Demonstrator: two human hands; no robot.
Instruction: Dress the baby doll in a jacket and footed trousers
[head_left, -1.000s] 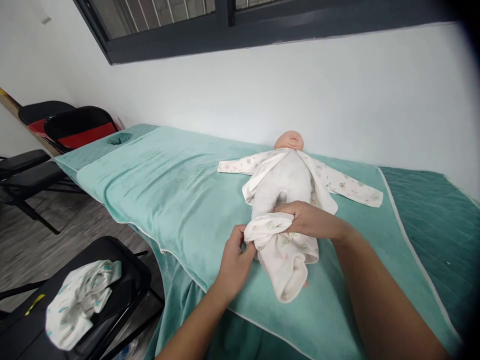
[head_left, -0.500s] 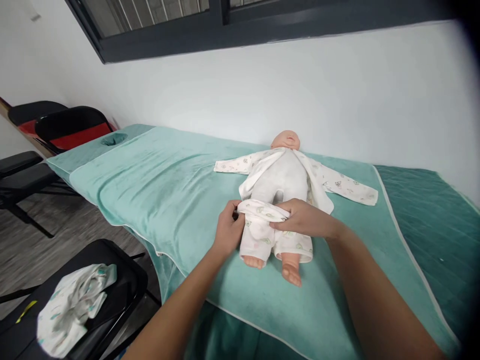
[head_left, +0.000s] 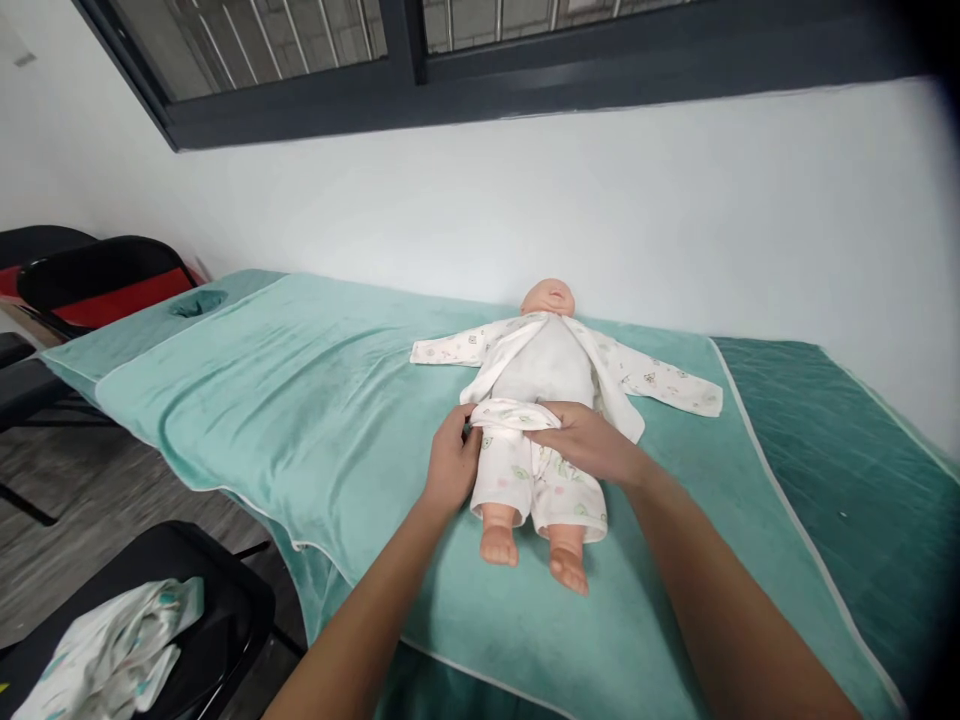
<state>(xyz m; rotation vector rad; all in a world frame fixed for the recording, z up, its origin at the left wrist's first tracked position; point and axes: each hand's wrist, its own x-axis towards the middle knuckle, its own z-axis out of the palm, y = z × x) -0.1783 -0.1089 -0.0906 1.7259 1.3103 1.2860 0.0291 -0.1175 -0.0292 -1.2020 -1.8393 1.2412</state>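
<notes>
A baby doll (head_left: 546, 296) lies on its back, its head toward the wall and its feet toward me. It wears a white printed jacket (head_left: 667, 384), open at the front with both sleeves spread out. White printed pants (head_left: 504, 478) cover its legs, with the bare feet sticking out below the cuffs. My left hand (head_left: 453, 458) is closed on the waistband at the left side. At the right of the same waistband, my right hand (head_left: 589, 440) pinches the cloth with its thumb below. The waistband is bunched across the doll's hips.
A light green sheet (head_left: 330, 400) covers the long bed, with a darker green cover (head_left: 817, 430) at the right. A black chair (head_left: 225, 600) at lower left holds a crumpled white cloth (head_left: 120, 650). Behind the bed are a white wall (head_left: 675, 210) and a dark window frame (head_left: 300, 115).
The pants have been pulled further up toward the doll's belly, and more of its lower legs shows. Both hands still grip the waistband. The camera view has shifted slightly.
</notes>
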